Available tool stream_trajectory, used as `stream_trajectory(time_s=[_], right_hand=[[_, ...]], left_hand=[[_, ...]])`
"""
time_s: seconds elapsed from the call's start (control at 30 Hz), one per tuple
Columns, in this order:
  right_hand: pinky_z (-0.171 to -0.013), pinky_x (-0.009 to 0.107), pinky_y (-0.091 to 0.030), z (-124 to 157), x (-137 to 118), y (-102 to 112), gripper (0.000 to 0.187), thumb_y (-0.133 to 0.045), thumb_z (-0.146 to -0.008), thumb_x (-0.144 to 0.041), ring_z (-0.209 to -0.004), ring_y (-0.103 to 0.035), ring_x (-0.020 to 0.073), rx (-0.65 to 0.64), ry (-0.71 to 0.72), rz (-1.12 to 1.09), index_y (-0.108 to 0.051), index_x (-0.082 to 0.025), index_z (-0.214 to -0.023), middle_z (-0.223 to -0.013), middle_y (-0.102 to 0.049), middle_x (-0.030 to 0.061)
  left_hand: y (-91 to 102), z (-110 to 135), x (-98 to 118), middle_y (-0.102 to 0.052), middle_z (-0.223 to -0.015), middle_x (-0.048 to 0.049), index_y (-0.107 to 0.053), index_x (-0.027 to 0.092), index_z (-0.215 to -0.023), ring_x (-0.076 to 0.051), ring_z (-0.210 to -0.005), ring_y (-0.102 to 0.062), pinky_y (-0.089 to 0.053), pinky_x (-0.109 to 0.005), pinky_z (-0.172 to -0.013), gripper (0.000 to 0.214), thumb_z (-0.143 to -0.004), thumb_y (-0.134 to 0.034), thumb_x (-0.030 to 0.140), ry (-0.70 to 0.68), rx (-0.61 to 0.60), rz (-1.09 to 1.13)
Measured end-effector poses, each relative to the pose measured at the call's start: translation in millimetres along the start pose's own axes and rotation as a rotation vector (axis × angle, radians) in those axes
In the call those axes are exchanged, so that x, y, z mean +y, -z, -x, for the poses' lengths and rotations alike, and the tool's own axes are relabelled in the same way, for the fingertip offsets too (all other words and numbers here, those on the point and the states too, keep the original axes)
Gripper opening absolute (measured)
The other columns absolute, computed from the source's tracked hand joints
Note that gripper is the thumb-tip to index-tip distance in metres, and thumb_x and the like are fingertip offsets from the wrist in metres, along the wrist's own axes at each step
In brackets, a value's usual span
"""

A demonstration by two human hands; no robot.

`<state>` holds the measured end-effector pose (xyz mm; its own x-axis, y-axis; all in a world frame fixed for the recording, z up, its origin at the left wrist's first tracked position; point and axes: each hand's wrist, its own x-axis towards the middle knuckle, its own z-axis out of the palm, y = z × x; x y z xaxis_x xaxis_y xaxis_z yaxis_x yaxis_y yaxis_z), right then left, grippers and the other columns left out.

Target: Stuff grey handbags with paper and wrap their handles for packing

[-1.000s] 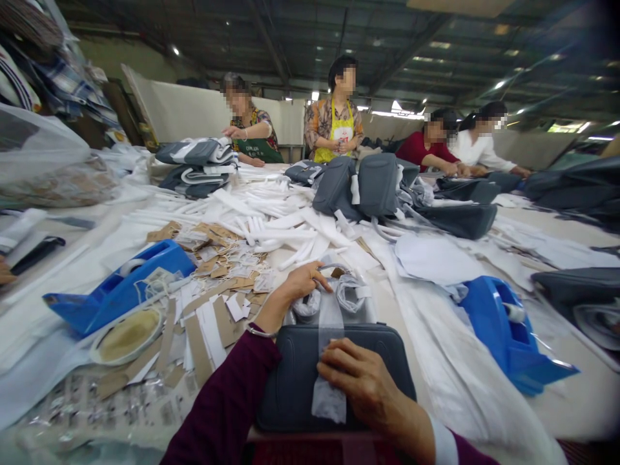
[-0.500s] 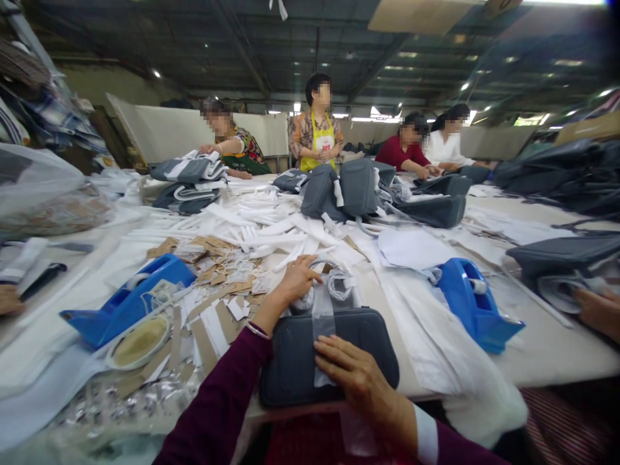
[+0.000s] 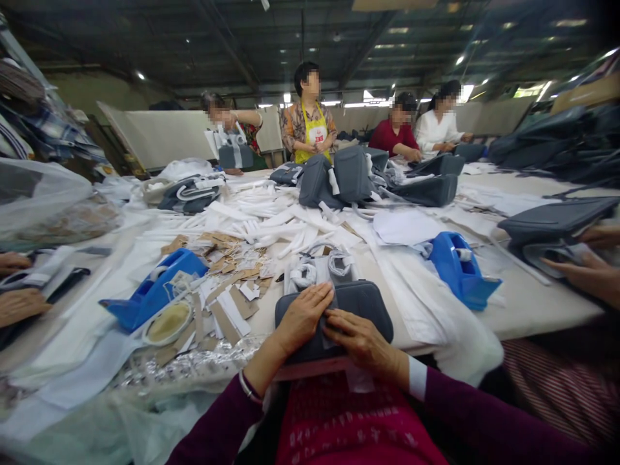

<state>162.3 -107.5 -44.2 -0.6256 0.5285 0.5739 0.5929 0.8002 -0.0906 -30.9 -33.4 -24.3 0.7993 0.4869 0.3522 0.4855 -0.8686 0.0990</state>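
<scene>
A dark grey bag (image 3: 367, 309) lies flat at the table's front edge, right before me. Beyond its top edge stick out two coils in white wrapping (image 3: 340, 265). My left hand (image 3: 305, 320) rests on the middle of the bag with fingers stretched out together. Beside it, my right hand (image 3: 361, 339) lies flat, its fingertips close to the left hand's. The translucent strip along the bag's middle is mostly hidden beneath my hands.
Blue tape dispensers stand at left (image 3: 155, 287) and right (image 3: 460, 271). Brown and white tags (image 3: 232, 310) lie scattered at left, near a tape roll (image 3: 168, 323). White strips (image 3: 271, 223) and more grey bags (image 3: 351, 174) lie farther back. Co-workers' hands (image 3: 581, 268) work at both sides.
My left hand has come back from the white-wrapped coils onto the bag, beside my right hand. Across the table, a co-worker has lifted a grey bag.
</scene>
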Motion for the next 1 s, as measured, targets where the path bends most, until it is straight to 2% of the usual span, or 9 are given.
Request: stream_trajectory(time_s=[0.2, 0.3, 0.43, 0.57, 0.67, 0.87, 1.0], right_hand=[[-0.107, 0.049, -0.040, 17.3, -12.7, 8.8, 0.043, -0.052, -0.087, -0.014, -0.133, -0.040, 0.0247, -0.087, -0.024, 0.017, -0.053, -0.015, -0.130, -0.133, -0.055, 0.0146], [-0.107, 0.050, -0.039, 23.5, -18.4, 11.4, 0.046, -0.050, -0.088, -0.014, -0.134, -0.039, 0.0241, -0.118, -0.036, 0.030, -0.049, -0.016, -0.134, -0.135, -0.053, 0.0138], [-0.108, 0.049, -0.038, 25.2, -22.1, 12.5, 0.046, -0.050, -0.088, -0.014, -0.135, -0.037, 0.0240, -0.127, -0.046, 0.040, -0.048, -0.015, -0.134, -0.135, -0.053, 0.0143], [-0.107, 0.048, -0.039, 24.6, -22.8, 10.6, 0.046, -0.051, -0.087, -0.013, -0.133, -0.039, 0.0236, -0.109, -0.048, 0.041, -0.051, -0.016, -0.133, -0.133, -0.055, 0.0150], [-0.107, 0.048, -0.040, 25.4, -22.7, 8.4, 0.046, -0.051, -0.086, -0.012, -0.132, -0.040, 0.0239, -0.094, -0.049, 0.042, -0.051, -0.016, -0.132, -0.132, -0.056, 0.0152], [-0.107, 0.048, -0.040, 27.1, -23.5, 7.6, 0.045, -0.050, -0.087, -0.012, -0.132, -0.041, 0.0238, -0.085, -0.052, 0.042, -0.052, -0.016, -0.131, -0.131, -0.056, 0.0148], [-0.107, 0.050, -0.039, 29.0, -24.2, 8.3, 0.048, -0.049, -0.086, -0.010, -0.133, -0.039, 0.0249, -0.111, -0.050, 0.041, -0.050, -0.015, -0.133, -0.135, -0.053, 0.0150]], left_hand=[[7.1, 7.1, 11.2, -0.026, -0.155, -0.0065, -0.032, 0.018, -0.143, -0.018, -0.143, -0.020, -0.019, -0.039, -0.117, 0.052, -0.091, -0.038, 0.015, -0.028, -0.034, -0.103], [8.3, 5.5, 12.9, -0.030, -0.153, -0.0068, -0.035, 0.021, -0.141, -0.019, -0.141, -0.025, -0.023, -0.040, -0.115, 0.049, -0.093, -0.043, 0.024, 0.003, -0.033, -0.070], [9.2, -5.8, 6.8, -0.038, -0.149, -0.0087, -0.038, 0.026, -0.139, -0.023, -0.134, -0.037, -0.031, -0.042, -0.109, 0.056, -0.086, -0.056, 0.030, 0.052, -0.050, 0.017], [8.0, -18.9, -1.5, -0.046, -0.142, -0.0132, -0.035, 0.018, -0.140, -0.024, -0.131, -0.042, -0.032, -0.042, -0.109, 0.066, -0.080, -0.062, 0.030, 0.099, -0.079, 0.109], [5.2, -21.8, -2.7, -0.046, -0.142, -0.0145, -0.036, 0.016, -0.139, -0.023, -0.130, -0.043, -0.032, -0.041, -0.110, 0.065, -0.081, -0.061, 0.032, 0.103, -0.108, 0.104], [-5.4, -11.4, 4.9, -0.033, -0.150, -0.0165, -0.028, 0.012, -0.143, -0.024, -0.139, -0.030, -0.027, -0.040, -0.113, 0.061, -0.089, -0.050, 0.031, 0.033, -0.022, -0.113], [-7.0, -1.4, 7.9, -0.028, -0.153, -0.0158, -0.030, 0.010, -0.142, -0.024, -0.143, -0.022, -0.024, -0.039, -0.115, 0.055, -0.092, -0.045, 0.027, -0.031, -0.003, -0.179]])
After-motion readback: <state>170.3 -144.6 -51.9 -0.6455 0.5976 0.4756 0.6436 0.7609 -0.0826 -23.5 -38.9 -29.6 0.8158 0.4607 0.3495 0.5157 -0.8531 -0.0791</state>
